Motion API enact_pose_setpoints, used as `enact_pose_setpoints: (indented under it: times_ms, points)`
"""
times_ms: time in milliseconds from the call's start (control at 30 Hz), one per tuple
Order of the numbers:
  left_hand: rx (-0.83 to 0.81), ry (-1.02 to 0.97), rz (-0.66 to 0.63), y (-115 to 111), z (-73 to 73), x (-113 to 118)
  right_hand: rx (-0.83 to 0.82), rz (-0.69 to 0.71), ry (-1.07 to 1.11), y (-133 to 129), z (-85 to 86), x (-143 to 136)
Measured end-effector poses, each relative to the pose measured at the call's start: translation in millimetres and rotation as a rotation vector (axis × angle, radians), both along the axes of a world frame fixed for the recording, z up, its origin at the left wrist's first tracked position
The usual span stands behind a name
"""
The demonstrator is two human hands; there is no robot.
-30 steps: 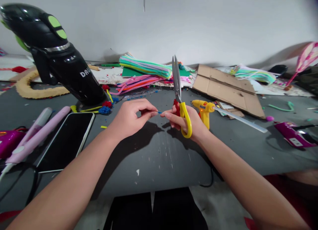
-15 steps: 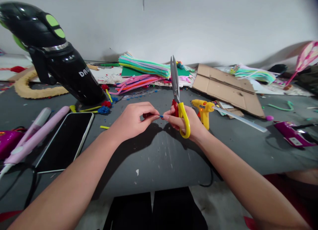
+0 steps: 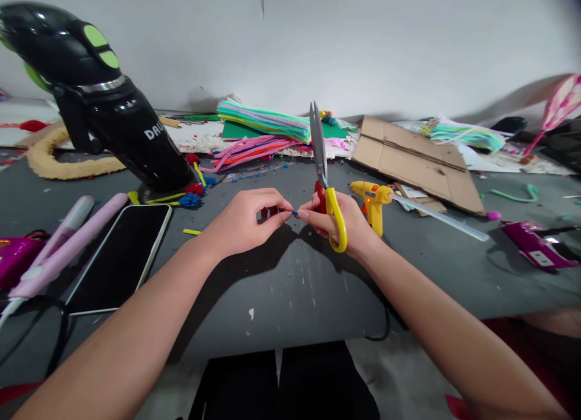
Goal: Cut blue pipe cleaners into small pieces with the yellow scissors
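Observation:
A tiny blue piece [image 3: 295, 213], perhaps a bit of pipe cleaner, sits between the fingertips of both hands above the grey table. My left hand [image 3: 249, 220] pinches its left end with thumb and forefinger. On the other side my right hand [image 3: 340, 220] pinches the piece too, while scissors [image 3: 321, 160] with red and yellow handles hang on its fingers. The blades point up and away from me and look closed together. Most of the blue piece is covered by fingertips. Right of my right hand a yellow glue gun [image 3: 373, 202] stands with a clear glue stick in it.
A black bottle [image 3: 131, 129], a phone [image 3: 122, 256] and a pink hair straightener [image 3: 68, 244] are at the left. Bundles of pipe cleaners [image 3: 267, 120] and a cardboard sheet [image 3: 413, 163] lie along the back. Another purple device [image 3: 535, 244] is at the right.
My hands have barely moved; the left fingers shift very slightly around the blue piece. The scissors stay on my right hand.

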State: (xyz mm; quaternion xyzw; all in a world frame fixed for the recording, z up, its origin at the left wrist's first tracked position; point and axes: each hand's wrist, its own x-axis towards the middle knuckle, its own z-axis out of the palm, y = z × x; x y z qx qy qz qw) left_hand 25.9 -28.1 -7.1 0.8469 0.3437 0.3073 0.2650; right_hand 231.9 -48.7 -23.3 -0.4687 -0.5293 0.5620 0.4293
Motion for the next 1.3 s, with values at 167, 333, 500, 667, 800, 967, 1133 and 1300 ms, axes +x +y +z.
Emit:
enact_pose_setpoints:
  times_ms: [167, 333, 500, 667, 800, 967, 1133, 1300]
  points:
    - [-0.034, -0.007, 0.014, 1, 0.1, -1, 0.005, -0.024, 0.001, 0, 0.2, -1]
    - [-0.057, -0.004, 0.041, 1, -0.5, -2, 0.035, -0.022, -0.036, -1, -0.3, 0]
    - [-0.079, -0.02, 0.046, 1, -2.0, 0, 0.066, -0.022, -0.063, -1, -1.2, -1]
    - [0.01, -0.007, 0.108, 6, 2.8, -10, 0.123, -0.091, -0.24, 0, -1.5, 5]
    - [0.13, 0.004, 0.188, 12, 10.9, -27, 0.273, -0.128, -0.521, 2, -2.2, 20]
    - [0.22, -0.053, 0.32, 17, 16.6, -43, 0.289, 0.012, -0.688, 3, -6.5, 26]
    - [0.246, -0.079, 0.34, 19, 18.0, -49, 0.315, 0.061, -0.772, 3, -13.5, 23]
    - [0.235, -0.079, 0.325, 18, 19.0, -48, 0.326, 0.079, -0.794, 4, -14.7, 24]
